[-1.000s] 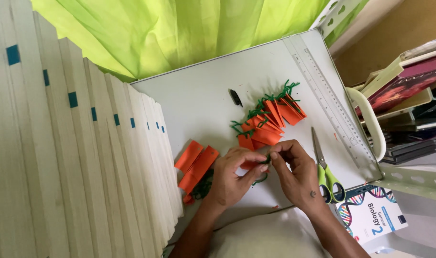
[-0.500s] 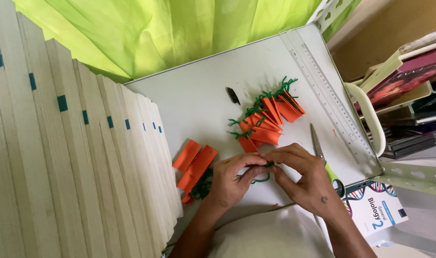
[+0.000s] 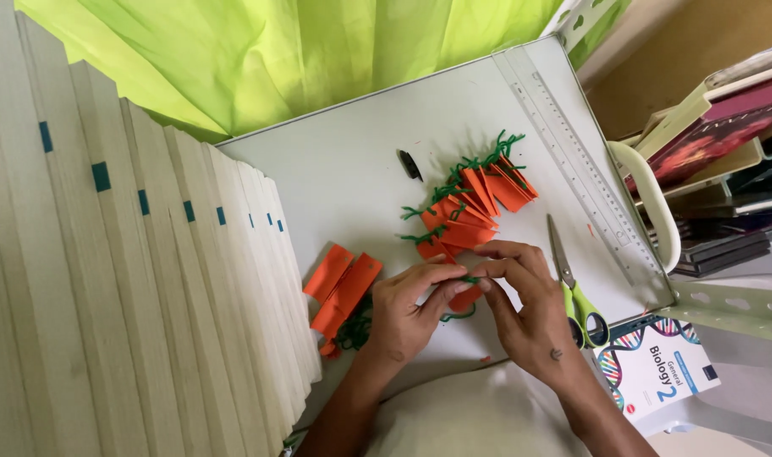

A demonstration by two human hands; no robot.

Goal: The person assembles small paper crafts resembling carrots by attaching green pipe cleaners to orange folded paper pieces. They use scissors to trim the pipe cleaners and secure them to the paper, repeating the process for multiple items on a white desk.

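Both hands down low over the white tabletop [image 3: 352, 169], working close together. Left hand [image 3: 407, 317] curled, thumb and fingertips pinched on a strand of green yarn [image 3: 469, 279]. Right hand [image 3: 525, 317] closed the same way from the other side, fingertips meeting the left's right at that yarn, an orange paper piece [image 3: 464, 298] caught just beneath them. More green yarn trailing out below the fingers onto the table. Just above the hands, touching distance, a fanned pile of finished orange tags [image 3: 475, 207] with green yarn tops, overlapping one another. Off to the left of the left hand, a few plain orange paper strips [image 3: 343, 283] lying on a tangle of green yarn [image 3: 352, 330]. Just right of the right hand, green-handled scissors [image 3: 576, 296] flat on the table, blades pointing away. Further right, a long clear ruler [image 3: 572, 161] running along the table edge. Small dark clip [image 3: 409, 164] lying alone, well above the pile. Lime green cloth [image 3: 318, 51] bunched beyond the far edge.
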